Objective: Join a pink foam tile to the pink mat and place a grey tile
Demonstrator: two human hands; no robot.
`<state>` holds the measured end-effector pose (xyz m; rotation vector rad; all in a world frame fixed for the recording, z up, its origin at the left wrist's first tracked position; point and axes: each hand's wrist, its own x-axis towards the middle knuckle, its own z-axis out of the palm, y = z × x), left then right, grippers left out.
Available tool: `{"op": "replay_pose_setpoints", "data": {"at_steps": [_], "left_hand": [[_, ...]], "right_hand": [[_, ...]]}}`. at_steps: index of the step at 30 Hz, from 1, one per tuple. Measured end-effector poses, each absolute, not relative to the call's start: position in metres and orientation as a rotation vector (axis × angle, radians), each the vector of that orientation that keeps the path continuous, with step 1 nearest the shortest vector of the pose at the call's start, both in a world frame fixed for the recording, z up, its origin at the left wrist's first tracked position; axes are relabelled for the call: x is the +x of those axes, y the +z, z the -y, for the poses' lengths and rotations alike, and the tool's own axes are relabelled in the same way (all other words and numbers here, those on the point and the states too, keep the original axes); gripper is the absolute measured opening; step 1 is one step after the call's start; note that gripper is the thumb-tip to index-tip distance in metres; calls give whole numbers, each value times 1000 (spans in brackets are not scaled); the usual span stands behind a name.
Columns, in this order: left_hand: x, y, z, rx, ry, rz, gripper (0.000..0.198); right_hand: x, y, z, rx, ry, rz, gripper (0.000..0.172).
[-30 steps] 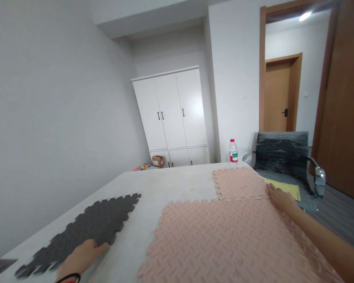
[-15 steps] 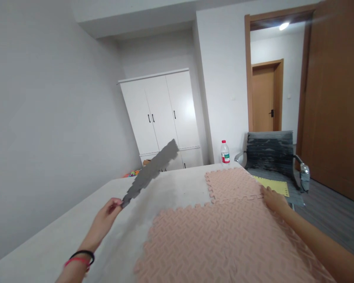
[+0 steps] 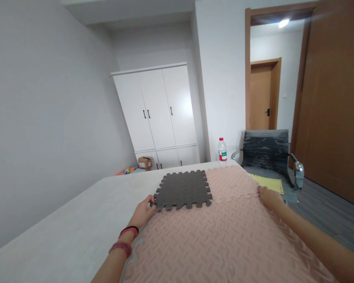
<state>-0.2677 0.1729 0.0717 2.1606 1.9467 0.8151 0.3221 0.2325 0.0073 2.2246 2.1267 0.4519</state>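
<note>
My left hand (image 3: 144, 212) pinches the near-left corner of a dark grey interlocking foam tile (image 3: 184, 190). This tile lies at the far left, against a smaller pink foam tile (image 3: 230, 181), its near teeth over the edge of a larger pink foam mat (image 3: 212, 239). Whether its teeth are locked in, I cannot tell. At the right edge, near the seam between the two pink pieces, my right hand (image 3: 270, 196) has its fingers closed over the rim; its thumb is hidden.
All the foam lies on a white table (image 3: 76, 220). A red-capped bottle (image 3: 222, 150) stands at the far edge. To the right is a dark chair (image 3: 265, 151) with a yellow foam tile (image 3: 267, 183) on its seat. Behind are a white cabinet (image 3: 156, 110) and a cardboard box (image 3: 144, 162).
My left hand has moved right and lowered the grey foam tile from a tilted position in the air down beside the smaller pink tile. My right hand has stayed at the pink edge.
</note>
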Motion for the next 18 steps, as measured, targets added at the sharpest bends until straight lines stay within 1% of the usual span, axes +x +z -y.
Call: {"op": "replay_pose_setpoints", "data": {"at_steps": [8,18], "left_hand": [[-276,65,-188,2174,640,-1974,14],[-269,61,-188,2244,532,-2035,12]], "right_hand": [[324,4,-240,2205,432,-2111,39],[326,6,-241,2170,399,-2145,39]]}}
